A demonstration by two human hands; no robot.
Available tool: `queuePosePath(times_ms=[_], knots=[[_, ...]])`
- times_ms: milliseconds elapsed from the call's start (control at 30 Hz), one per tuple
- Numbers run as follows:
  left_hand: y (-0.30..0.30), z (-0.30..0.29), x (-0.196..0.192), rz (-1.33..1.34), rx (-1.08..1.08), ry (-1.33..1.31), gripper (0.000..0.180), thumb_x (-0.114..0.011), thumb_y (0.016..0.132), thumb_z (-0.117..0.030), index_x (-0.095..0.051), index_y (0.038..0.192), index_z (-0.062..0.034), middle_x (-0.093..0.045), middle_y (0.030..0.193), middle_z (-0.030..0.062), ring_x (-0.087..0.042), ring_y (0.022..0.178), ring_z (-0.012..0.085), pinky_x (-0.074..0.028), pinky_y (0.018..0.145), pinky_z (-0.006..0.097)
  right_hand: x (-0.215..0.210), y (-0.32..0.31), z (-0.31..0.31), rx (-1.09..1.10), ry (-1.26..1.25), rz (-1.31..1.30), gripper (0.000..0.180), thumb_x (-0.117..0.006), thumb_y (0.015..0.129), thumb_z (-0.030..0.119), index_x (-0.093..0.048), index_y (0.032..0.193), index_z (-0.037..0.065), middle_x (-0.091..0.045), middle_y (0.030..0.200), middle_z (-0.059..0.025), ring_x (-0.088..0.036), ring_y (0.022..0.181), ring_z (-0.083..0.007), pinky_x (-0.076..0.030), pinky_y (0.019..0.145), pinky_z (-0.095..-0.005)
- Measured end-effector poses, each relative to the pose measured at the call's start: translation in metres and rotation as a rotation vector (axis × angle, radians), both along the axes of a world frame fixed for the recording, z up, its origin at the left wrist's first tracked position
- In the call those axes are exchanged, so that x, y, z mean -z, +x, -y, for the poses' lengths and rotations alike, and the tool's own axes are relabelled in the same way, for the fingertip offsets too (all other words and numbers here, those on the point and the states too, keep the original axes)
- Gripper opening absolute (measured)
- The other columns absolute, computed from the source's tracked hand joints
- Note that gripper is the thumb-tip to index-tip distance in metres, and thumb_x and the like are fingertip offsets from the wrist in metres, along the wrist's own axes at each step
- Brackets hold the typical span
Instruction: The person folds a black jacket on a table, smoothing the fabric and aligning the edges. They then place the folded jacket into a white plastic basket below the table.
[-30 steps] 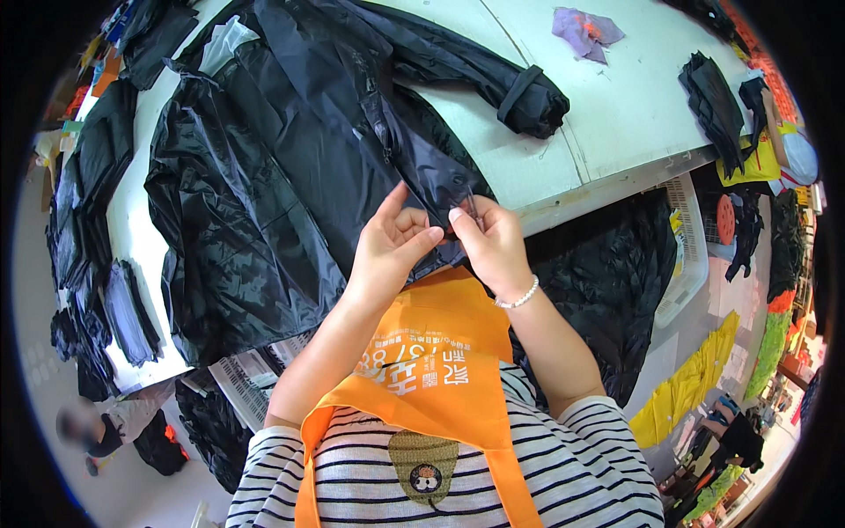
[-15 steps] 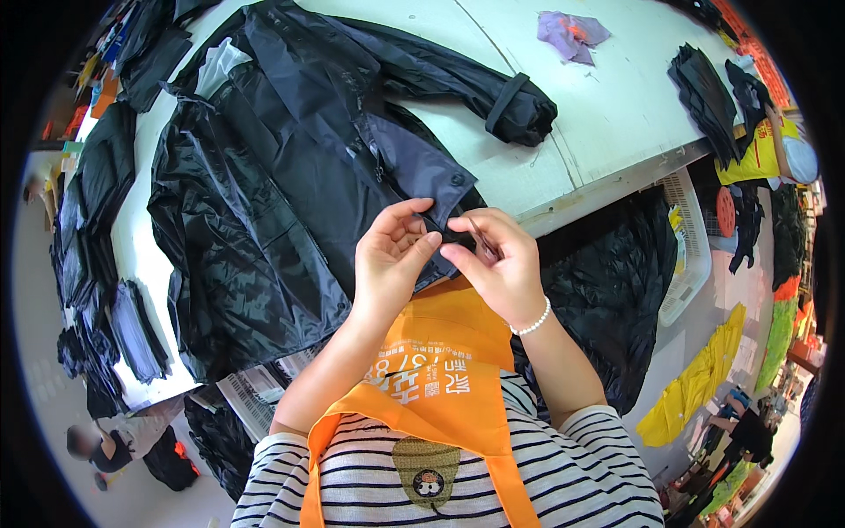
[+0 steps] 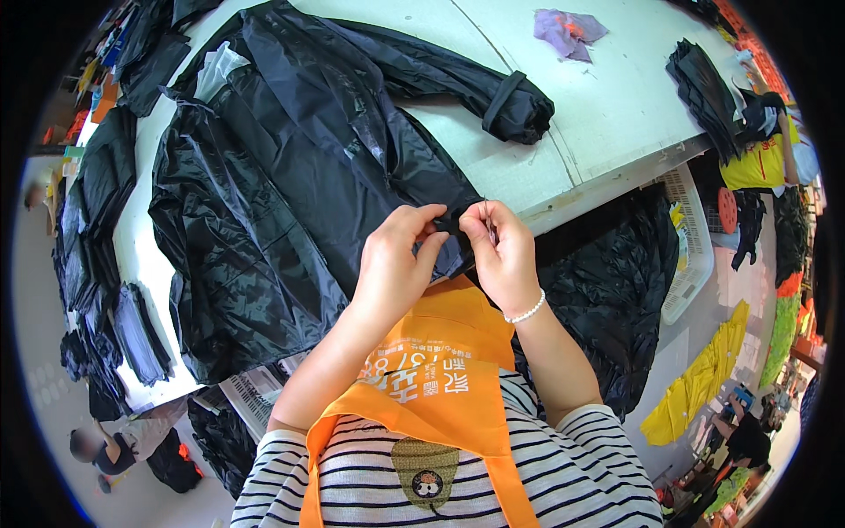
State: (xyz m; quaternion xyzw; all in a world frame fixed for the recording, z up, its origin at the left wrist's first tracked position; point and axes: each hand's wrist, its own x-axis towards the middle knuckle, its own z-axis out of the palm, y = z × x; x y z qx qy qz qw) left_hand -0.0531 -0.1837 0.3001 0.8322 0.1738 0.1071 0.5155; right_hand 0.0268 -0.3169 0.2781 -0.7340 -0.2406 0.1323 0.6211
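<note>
A shiny black jacket [image 3: 255,202] lies spread over the white table, one sleeve [image 3: 519,110] reaching to the right. Its near right hem corner hangs at the table edge, between my two hands. My left hand [image 3: 400,255] has thumb and fingers curled round the jacket's edge there. Close beside it, my right hand [image 3: 503,255] pinches the same corner between thumb and forefinger. A thin, dark, metallic-looking tool [image 3: 492,232] rests inside the right fingers; most of it is hidden, so its kind is unclear.
A crumpled purple cloth [image 3: 568,33] and folded black garments [image 3: 702,97] lie on the white table [image 3: 616,106]. Beneath its edge, black fabric [image 3: 607,290] fills a white basket [image 3: 691,282]. Yellow fabric [image 3: 695,374] is on the floor. More dark garments [image 3: 97,194] line the left. Other people are farther off.
The jacket's corner flap, with its round snap showing before, has turned over and gone from sight. Both hands have shifted slightly, the right one now pinching higher on the edge.
</note>
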Motion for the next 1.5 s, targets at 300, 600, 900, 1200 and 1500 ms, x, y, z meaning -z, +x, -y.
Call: queuePosePath(times_ms=[300,600,900,1200,1500], knots=[[0.009,-0.026,0.004,0.148,0.303,0.389,0.034,-0.073,0.064,-0.002,-0.041,0.073,-0.0064,-0.062,0.111,0.0114,-0.055,0.111,0.0298,-0.026,0.107,0.054,0.009,0.0,-0.004,-0.182,0.022,-0.149,0.01,-0.057,0.093,0.007,-0.056,0.087,0.0,-0.052,0.076,0.0038,-0.043,0.068,-0.0023,-0.038,0.062,-0.0165],[0.022,-0.049,0.01,0.055,0.524,0.231,0.03,-0.071,0.064,0.0,-0.059,0.092,-0.0019,-0.061,0.093,0.0096,-0.056,0.095,0.0289,-0.045,0.083,0.035,0.016,-0.003,-0.005,-0.237,-0.028,-0.166,0.015,-0.06,0.09,0.012,-0.056,0.085,-0.001,-0.05,0.065,-0.0046,-0.041,0.058,-0.0088,-0.039,0.055,-0.0248],[0.015,-0.058,0.016,0.375,0.396,0.391,0.028,-0.08,0.057,-0.004,-0.06,0.076,-0.0056,-0.062,0.083,0.0046,-0.059,0.087,0.0261,-0.044,0.085,0.038,0.013,0.002,-0.006,-0.181,0.131,-0.473,0.015,-0.059,0.093,0.014,-0.057,0.086,0.0,-0.052,0.07,0.0032,-0.042,0.061,-0.0047,-0.038,0.056,-0.0212],[0.004,-0.054,0.02,0.457,0.179,0.295,0.024,-0.082,0.055,0.001,-0.066,0.073,-0.0055,-0.063,0.076,0.0032,-0.059,0.078,0.0201,-0.043,0.075,0.031,-0.008,0.009,0.018,-0.185,-0.085,-0.088,0.018,-0.054,0.095,0.017,-0.051,0.101,0.0,-0.05,0.09,-0.0055,-0.048,0.07,-0.0119,-0.043,0.067,-0.024],[0.013,-0.049,0.018,0.403,0.154,0.279,0.023,-0.082,0.057,0.0,-0.067,0.074,-0.0057,-0.064,0.076,0.0045,-0.06,0.077,0.0191,-0.041,0.076,0.031,-0.014,0.017,0.006,-0.241,-0.113,0.131,0.016,-0.064,0.088,0.011,-0.054,0.095,0.001,-0.054,0.087,-0.0087,-0.058,0.071,-0.0187,-0.047,0.064,-0.0283]])
